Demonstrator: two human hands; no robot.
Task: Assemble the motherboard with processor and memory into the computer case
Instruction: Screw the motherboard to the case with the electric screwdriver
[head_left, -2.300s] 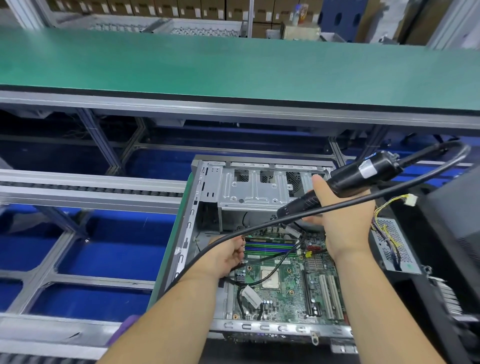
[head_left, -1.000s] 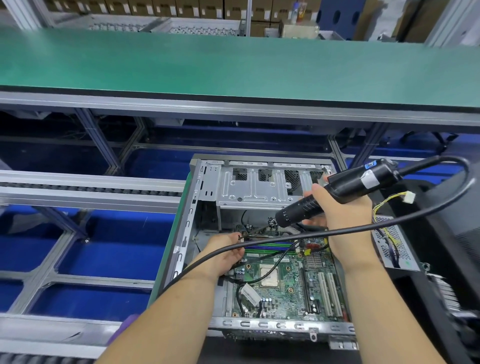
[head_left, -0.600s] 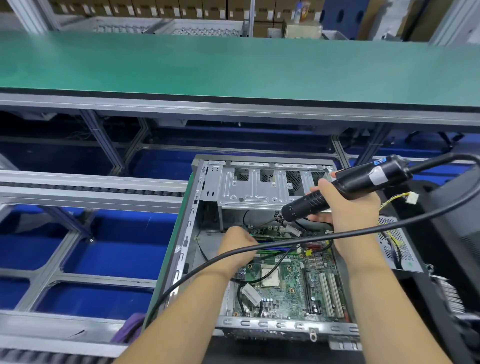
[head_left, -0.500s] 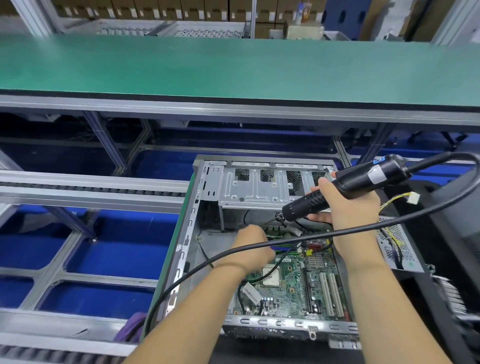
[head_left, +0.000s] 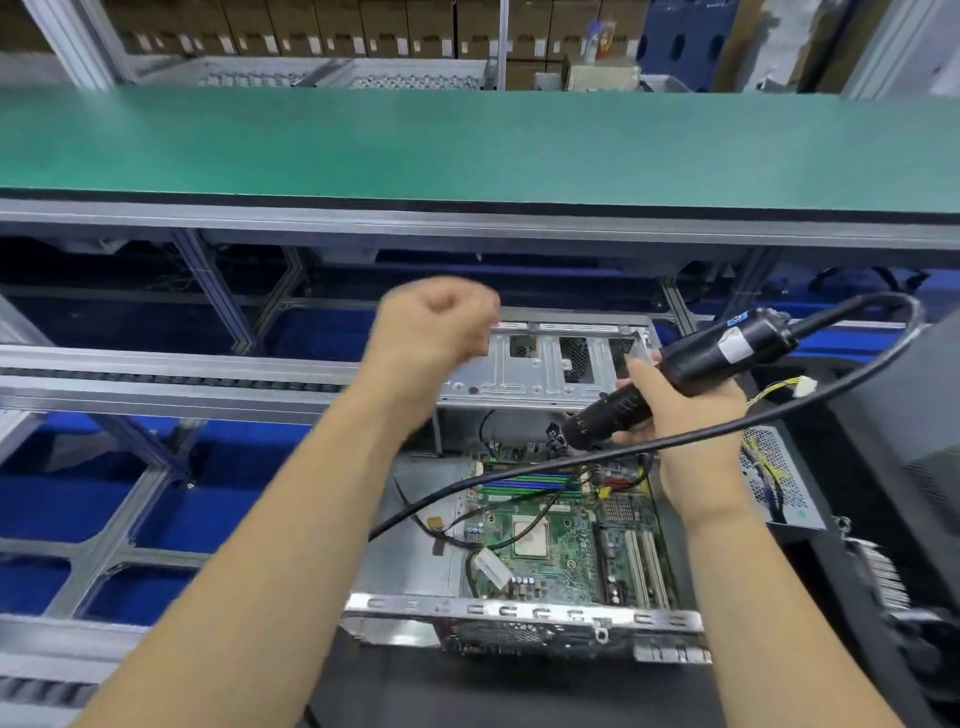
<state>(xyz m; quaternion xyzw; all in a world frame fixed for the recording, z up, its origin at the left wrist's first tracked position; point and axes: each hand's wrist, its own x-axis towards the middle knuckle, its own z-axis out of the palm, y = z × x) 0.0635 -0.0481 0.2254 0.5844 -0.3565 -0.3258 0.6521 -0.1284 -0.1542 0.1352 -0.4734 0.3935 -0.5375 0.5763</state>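
Change: the left hand (head_left: 436, 332) was down inside the computer case (head_left: 524, 618) at the motherboard's far-left corner half a second ago; it is now lifted clear, up over the case's far-left corner, and blurred by motion. The right hand (head_left: 680, 421) and the electric screwdriver (head_left: 675, 382) sit much as they did.
Left hand fingers: curled in toward the palm; whether they pinch anything small cannot be told.
Right hand fingers: clamped round the black screwdriver body.
Screwdriver axis: long axis slants from upper right to lower left, tip end pointing down-left toward the far edge of the motherboard (head_left: 561, 540); its black cord (head_left: 571, 462) loops off the back end and sweeps left across the board.
Motherboard: lies flat in the open case, long axis running near to far, processor (head_left: 531, 538) near its middle, memory sticks (head_left: 530, 483) across its far end, white slots along its right side.
Case: rests on its side on the dark tabletop (head_left: 519, 691), open face up, drive cage (head_left: 540, 374) at the far end.
Edges and room: bare metal floor shows left of the board inside the case; the near metal rim borders the board; a perforated box with yellow wires (head_left: 774, 467) sits just beside the right wall.
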